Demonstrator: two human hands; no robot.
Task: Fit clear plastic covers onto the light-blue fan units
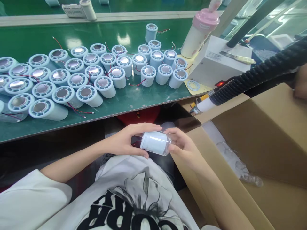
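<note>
Above my lap I hold a light-blue cylinder lying sideways, with clear, shiny plastic around it that reaches past its right end. My left hand is curved round its left end, thumb below and fingers above. My right hand grips the clear plastic at the right end between thumb and fingers. On the green bench in front stand several similar light-blue cylinders with ribbed rims and silvery or dark round centres. Thin red and dark wires with small white plugs come from some of them.
An open cardboard box stands at my right, with crumpled clear plastic inside. A black corrugated hose with a white nozzle crosses above it. At the bench's right end are a white device and a pink-lidded bottle.
</note>
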